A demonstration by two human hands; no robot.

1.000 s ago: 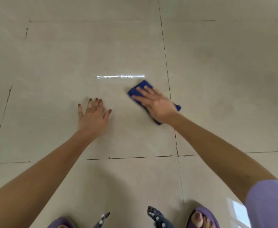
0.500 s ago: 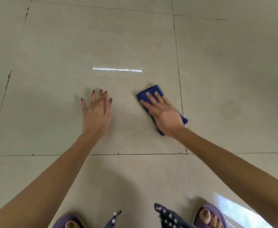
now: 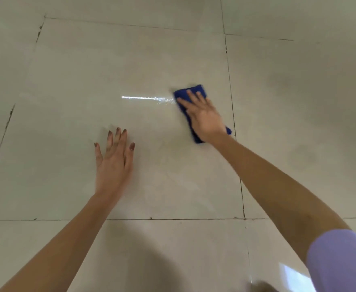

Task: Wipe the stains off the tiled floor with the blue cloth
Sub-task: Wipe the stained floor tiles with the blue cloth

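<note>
Right of center, the cloth has been pushed further up the tile under the flat, spread right hand, reaching the glare streak's end. Left hand is planted flat, fingers spread, empty. Wiping's probably mid-stroke.

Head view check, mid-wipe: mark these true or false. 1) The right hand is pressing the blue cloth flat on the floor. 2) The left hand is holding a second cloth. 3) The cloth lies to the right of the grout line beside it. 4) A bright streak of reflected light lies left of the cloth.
1) True: the right hand lies flat on the blue cloth on the tiled floor.
2) False: the left hand is bare, fingers spread on the tile.
3) False: the cloth lies left of the grout line.
4) True: the streak runs up to the cloth's left edge.
</note>
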